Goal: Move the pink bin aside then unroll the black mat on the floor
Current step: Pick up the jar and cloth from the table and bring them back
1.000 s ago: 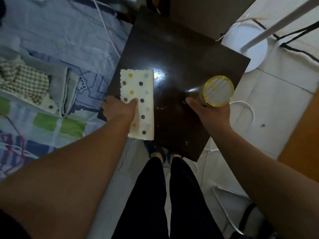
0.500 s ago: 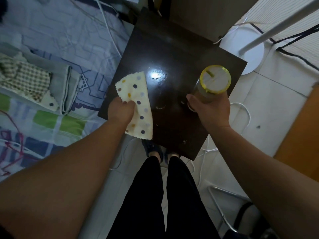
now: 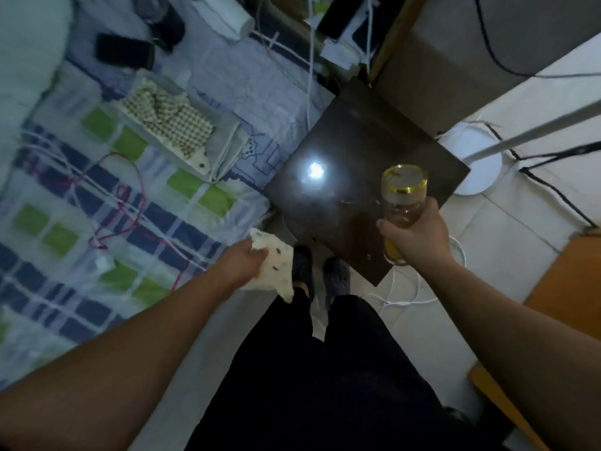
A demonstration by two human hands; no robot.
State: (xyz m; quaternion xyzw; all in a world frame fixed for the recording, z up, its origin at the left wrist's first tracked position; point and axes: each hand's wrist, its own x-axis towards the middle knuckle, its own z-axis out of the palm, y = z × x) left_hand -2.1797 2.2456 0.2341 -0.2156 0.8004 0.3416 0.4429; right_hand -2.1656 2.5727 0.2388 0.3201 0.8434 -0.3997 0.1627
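Note:
No pink bin and no black mat show in this view. My left hand [image 3: 242,260] grips a cream dotted cloth [image 3: 276,265], held off the dark table's near left corner, above the floor by my feet. My right hand [image 3: 414,234] grips a clear jar [image 3: 403,196] with a gold-rimmed lid and amber liquid, raised over the right part of the dark glossy table [image 3: 341,164].
A bed with a checked blue and green sheet [image 3: 97,206] fills the left, with a folded checked cloth [image 3: 169,125] and red cable on it. A white lamp base [image 3: 471,164] and cables lie on the tiled floor at right. An orange wooden panel [image 3: 569,288] is at far right.
My left hand pulled the dotted cloth off the table toward me and down to the left. My right hand kept the jar raised. The view swung left, showing more of the bed.

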